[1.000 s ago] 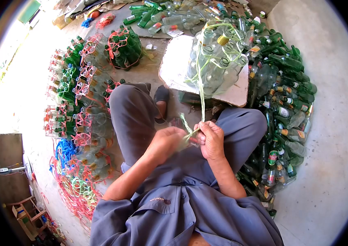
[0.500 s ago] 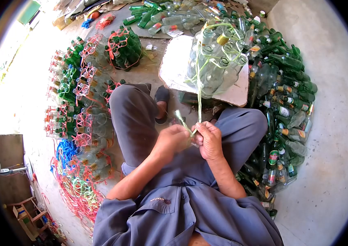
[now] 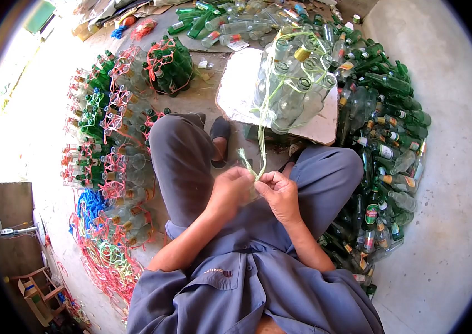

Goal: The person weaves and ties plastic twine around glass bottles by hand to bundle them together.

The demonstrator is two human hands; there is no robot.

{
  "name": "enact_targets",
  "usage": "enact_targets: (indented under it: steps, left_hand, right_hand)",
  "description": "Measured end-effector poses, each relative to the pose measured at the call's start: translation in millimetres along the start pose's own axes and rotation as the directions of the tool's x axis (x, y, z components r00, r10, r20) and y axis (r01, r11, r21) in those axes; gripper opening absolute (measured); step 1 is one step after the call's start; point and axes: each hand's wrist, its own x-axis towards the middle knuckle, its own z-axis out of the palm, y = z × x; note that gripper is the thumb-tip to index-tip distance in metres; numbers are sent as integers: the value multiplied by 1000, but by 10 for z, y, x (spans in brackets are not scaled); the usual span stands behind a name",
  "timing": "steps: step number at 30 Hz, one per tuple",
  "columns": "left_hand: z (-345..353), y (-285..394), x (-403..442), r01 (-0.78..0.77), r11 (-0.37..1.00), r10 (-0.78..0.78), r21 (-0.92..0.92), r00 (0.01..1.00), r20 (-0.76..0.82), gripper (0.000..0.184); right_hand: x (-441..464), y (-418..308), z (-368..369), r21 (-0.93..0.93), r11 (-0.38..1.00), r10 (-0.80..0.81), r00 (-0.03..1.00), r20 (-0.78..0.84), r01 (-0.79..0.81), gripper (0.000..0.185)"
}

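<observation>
Pinching pale green cord (image 3: pixel 262 146) in nearly closed fingers of both left hand (image 3: pixel 229 192) and right hand (image 3: pixel 280 196), with blur on the left; running from there up to clear bottles (image 3: pixel 289 104), looped round necks, standing on white surface (image 3: pixel 236 83); as cord, likely light, limp, slightly slippery, best pinched near loose end; as bundled glass, likely heavy, hard, slick, breakable, best held low round bodies.

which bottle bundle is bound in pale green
The clear bundle on the white slab, its cord held by left hand and right hand; floor bundles at left show red or pink cord.
</observation>
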Motion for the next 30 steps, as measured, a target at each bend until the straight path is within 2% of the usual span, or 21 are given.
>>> enact_targets:
  steps: [1,4,11,17,22,26,30]
  left_hand:
    - [10,-1,0,-1,1000,1,-4,1000,-3,10]
    - [33,24,-7,8,1000,-8,-28,1000,-12,10]
    - [-5,-7,-4,-3,1000,3,-27,1000,-2,9]
    - [68,4,-60,-85,985,81,153,996,32,11]
    - [63,-4,-63,-20,979,23,203,1000,-16,11]
    - [67,30,-73,42,979,-31,198,998,-60,9]
    - [7,-6,-48,41,980,-30,194,998,-57,8]
  right_hand:
    - [-8,5,-5,-64,998,-8,1000,-10,8,12]
    - [-16,1,16,-91,996,-15,998,-64,9,13]
    - [-12,5,11,-75,997,-5,994,-113,-4,15]
    - [-6,55,19,-129,991,-37,990,-133,20,15]
    - [4,39,23,-165,986,-53,988,-146,28,15]
    - [22,90,29,-120,993,-14,985,-173,-7,16]
    - [66,187,60,-48,999,-7,980,-198,-3,13]
